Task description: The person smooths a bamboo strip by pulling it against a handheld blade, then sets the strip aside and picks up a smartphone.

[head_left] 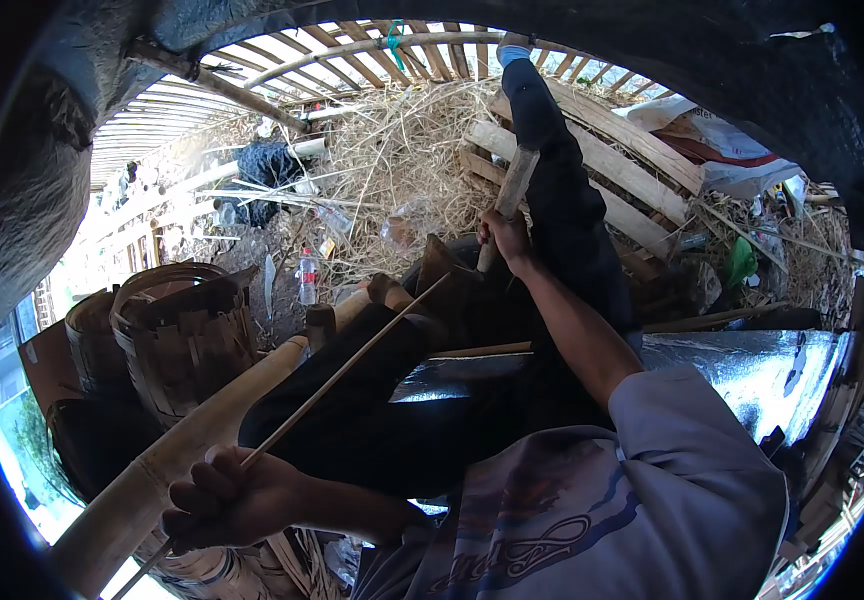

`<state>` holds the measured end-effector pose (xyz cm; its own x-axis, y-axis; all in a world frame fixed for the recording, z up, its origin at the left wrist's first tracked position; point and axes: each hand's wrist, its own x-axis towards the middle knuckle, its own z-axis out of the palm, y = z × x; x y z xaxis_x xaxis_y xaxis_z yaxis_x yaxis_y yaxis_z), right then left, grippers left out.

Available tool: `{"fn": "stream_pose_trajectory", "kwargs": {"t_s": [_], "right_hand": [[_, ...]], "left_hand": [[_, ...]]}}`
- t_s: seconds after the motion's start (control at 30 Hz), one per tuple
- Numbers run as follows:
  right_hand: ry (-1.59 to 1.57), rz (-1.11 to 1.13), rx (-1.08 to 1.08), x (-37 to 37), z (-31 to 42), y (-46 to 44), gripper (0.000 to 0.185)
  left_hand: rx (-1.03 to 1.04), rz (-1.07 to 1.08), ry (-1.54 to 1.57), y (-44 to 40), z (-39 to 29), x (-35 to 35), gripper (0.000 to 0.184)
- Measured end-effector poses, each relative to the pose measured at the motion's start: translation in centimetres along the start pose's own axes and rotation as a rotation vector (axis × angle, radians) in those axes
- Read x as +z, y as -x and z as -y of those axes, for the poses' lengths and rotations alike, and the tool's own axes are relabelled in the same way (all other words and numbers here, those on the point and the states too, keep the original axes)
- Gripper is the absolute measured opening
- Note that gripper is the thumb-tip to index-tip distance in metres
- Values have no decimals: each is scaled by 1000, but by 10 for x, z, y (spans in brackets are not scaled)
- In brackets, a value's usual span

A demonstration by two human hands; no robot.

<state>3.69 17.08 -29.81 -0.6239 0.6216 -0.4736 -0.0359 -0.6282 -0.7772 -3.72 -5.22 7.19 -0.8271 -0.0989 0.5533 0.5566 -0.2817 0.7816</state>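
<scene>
My left hand (237,497) is closed around a long thin bamboo strip (342,370), at the lower left. The strip runs up and right, its far end beside a dark, curved blade (440,262). My right hand (507,240) grips a long wooden handle (517,182), which slants upward past the fist and, at its lower end, appears joined to the blade. Whether the strip touches the blade I cannot tell. One of my legs (557,150) stretches forward beside the handle; the other is bent, with its foot (392,293) near the strip.
A thick bamboo pole (152,475) lies diagonally at the left, next to woven bamboo baskets (187,345). A bottle with a red label (307,277) stands ahead. Straw (402,150), wooden slats (632,180) and a white sack (702,140) lie farther off, before a slatted fence (352,55).
</scene>
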Motion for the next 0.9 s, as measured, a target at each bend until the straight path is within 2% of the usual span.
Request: {"fn": "stream_pose_trajectory", "kwargs": {"t_s": [0.17, 0.27, 0.33, 0.47, 0.57, 0.67, 0.73, 0.77, 0.83, 0.9], "right_hand": [[-33, 15, -2, -2, 0, -1, 19], [19, 14, -16, -4, -2, -2, 20], [14, 14, -4, -3, 2, -1, 21], [20, -2, 8, -3, 3, 0, 21], [18, -2, 6, -4, 2, -1, 22], [37, -13, 32, -4, 2, -2, 23], [33, -15, 37, -2, 6, 0, 23], [30, -19, 43, -1, 8, 1, 23], [34, -12, 44, -1, 9, 1, 23], [39, -8, 44, -3, 8, 1, 23]], "left_hand": [[19, -56, -56, 0, 1, 3, 39], [7, 28, 23, 0, 0, 3, 38], [15, -117, -137, 2, 0, 10, 38], [8, -66, -69, 2, 0, 9, 38], [16, -117, -152, 3, 0, 11, 37], [4, -37, -84, 5, 7, 11, 37], [-129, -43, -28, 14, 22, 18, 38], [-124, -45, -30, 20, 30, 20, 38], [-234, 76, 42, 34, 47, 23, 39], [-232, 93, 30, 43, 66, 24, 40]]}}
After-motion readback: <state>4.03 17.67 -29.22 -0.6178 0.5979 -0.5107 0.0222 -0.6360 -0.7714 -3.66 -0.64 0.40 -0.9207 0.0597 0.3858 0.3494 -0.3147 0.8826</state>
